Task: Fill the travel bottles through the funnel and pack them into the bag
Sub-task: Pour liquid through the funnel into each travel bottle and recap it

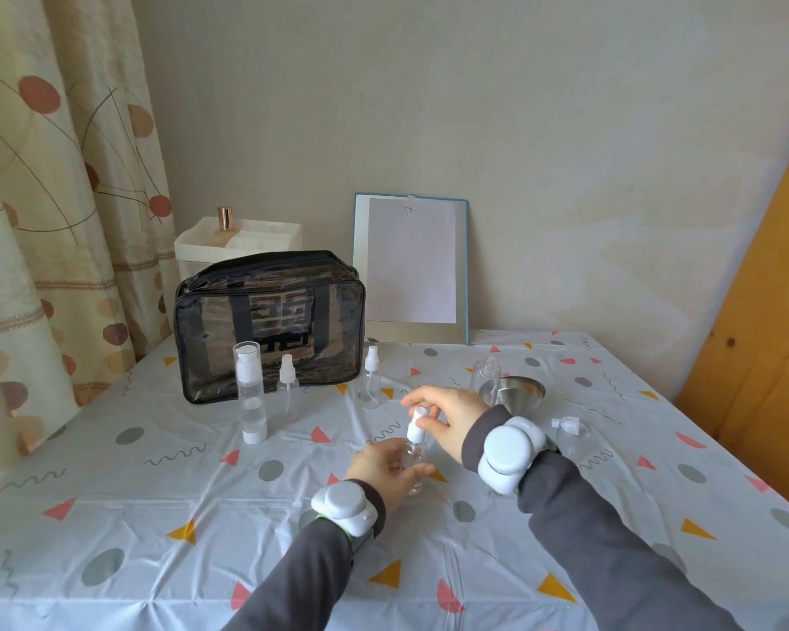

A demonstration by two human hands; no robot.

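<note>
The counter (pixel 156 516) lies open from 4 through 6 to 8 o'clock. At 11 o'clock a pump bottle (pixel 251 393) and a spray bottle (pixel 287 384) stand before the clear toiletry bag (pixel 269 325). At 1 o'clock a steel funnel (pixel 520 393) and an uncapped bottle (pixel 488 371) crowd the way.

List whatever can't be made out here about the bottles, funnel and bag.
Head view only.
- small bottle: body wrapped by the left hand, top pinched by the right hand; fill level and whether the top is screwed tight are hidden.
- funnel: lower part hidden behind the right wristband.
- bag: zip too small to tell open or closed.
- clear item beyond that wristband: partly hidden, blurred.
</note>
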